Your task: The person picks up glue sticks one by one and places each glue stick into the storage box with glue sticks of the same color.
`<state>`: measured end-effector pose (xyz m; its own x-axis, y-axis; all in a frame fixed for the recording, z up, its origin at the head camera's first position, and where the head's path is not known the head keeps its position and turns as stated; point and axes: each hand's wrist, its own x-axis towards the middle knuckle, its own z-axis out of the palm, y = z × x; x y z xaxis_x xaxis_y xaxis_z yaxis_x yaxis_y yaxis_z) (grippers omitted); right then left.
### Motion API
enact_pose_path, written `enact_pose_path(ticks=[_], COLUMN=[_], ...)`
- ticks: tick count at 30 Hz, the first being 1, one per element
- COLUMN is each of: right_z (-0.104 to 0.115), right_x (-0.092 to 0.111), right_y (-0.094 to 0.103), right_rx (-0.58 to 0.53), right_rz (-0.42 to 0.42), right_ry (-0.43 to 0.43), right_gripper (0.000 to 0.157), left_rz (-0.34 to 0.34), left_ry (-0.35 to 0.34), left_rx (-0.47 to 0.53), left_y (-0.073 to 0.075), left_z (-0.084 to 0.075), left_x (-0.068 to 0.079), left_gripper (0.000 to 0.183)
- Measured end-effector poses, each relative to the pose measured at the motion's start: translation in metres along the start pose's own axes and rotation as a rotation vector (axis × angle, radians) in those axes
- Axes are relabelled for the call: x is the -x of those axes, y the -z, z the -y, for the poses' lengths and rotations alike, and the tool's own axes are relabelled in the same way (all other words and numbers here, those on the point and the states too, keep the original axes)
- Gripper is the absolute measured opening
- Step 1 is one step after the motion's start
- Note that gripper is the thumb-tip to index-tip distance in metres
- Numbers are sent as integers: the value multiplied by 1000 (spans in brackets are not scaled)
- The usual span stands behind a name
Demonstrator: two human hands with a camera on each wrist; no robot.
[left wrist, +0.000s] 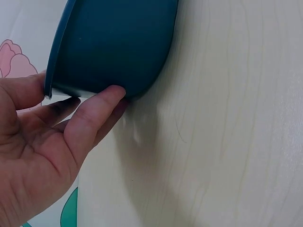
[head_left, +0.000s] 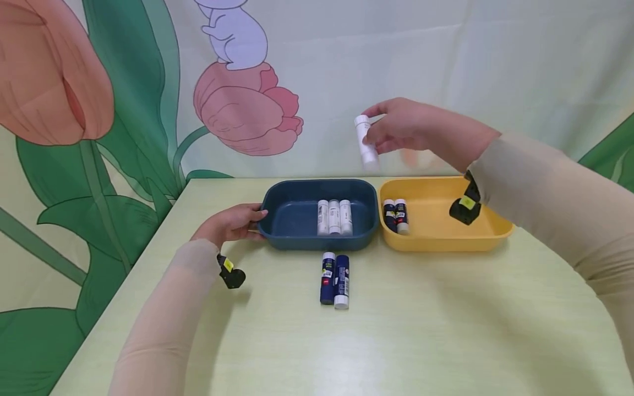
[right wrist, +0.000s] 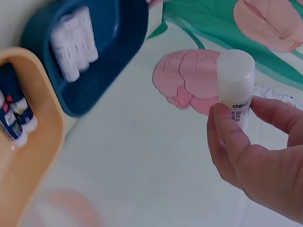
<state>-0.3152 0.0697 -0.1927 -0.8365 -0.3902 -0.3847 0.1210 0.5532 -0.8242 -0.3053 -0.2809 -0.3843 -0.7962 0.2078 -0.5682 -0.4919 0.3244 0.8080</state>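
High above the trays, my right hand (head_left: 403, 126) pinches a white glue stick (head_left: 365, 140) between thumb and fingers. The lettering "deli" is readable on that glue stick (right wrist: 236, 78) in the right wrist view. My left hand (head_left: 235, 221) grips the left end of a dark blue tray (head_left: 289, 243), one digit over its rim and others against its outer wall. Inside, three white glue sticks (head_left: 334, 217) lie side by side. Two dark blue glue sticks (head_left: 401, 217) lean at the left end of a yellow tray (head_left: 451, 243).
Two more dark blue glue sticks (head_left: 327, 278) lie side by side on the pale table (head_left: 421, 330), in front of the blue tray. The yellow tray stands close to the blue tray's right end. A curtain (head_left: 322, 44) printed with flowers hangs behind the table.
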Motion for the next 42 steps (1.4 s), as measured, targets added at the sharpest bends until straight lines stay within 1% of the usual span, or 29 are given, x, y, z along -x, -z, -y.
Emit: enact_pose_path(ticks=[4,6,9,13,17,20,24,27,32,36,40,42], right_z=[15,19,21,11,-8,-23,-42,-54,-71,-80,-82,-83], right_x=[-11,-17,-29,-47,-68,-81,-93,-100,-111,-119,-123,-125], right_y=[10,13,13,5,-8,-19,-32,-41,-56,-67,-76,-80], right_rx=[83,97,89,74,80,99,180,275,386,480,591,628], right_rz=[-2,0,3,5,27,49,80,103,106,92,91,91], right_ry=[-29,-44,-65,-87,-118,-150,-196,-226,-261,-278,-292,-303], right_gripper=[73,73,71,66,62,59,52,45,41,37,35,36], left_rz=[2,2,2,11,18,9,-4,-8,-6,6,9,11], left_ry=[-5,-8,-9,-10,-6,5,14,20,22,14,10,8], left_rx=[-9,-18,-34,-55,-29,2,19,39,55,45,30,28], left_y=[0,0,0,-2,-4,-5,-6,-7,-8,-7,-6,-7], left_z=[0,0,-2,-3,-4,-3,-1,-1,-1,-1,-1,-2], left_x=[0,0,1,3,3,2,0,-1,-2,-2,-1,0], left_gripper=[57,57,57,56,58,59,59,60,60,60,60,59])
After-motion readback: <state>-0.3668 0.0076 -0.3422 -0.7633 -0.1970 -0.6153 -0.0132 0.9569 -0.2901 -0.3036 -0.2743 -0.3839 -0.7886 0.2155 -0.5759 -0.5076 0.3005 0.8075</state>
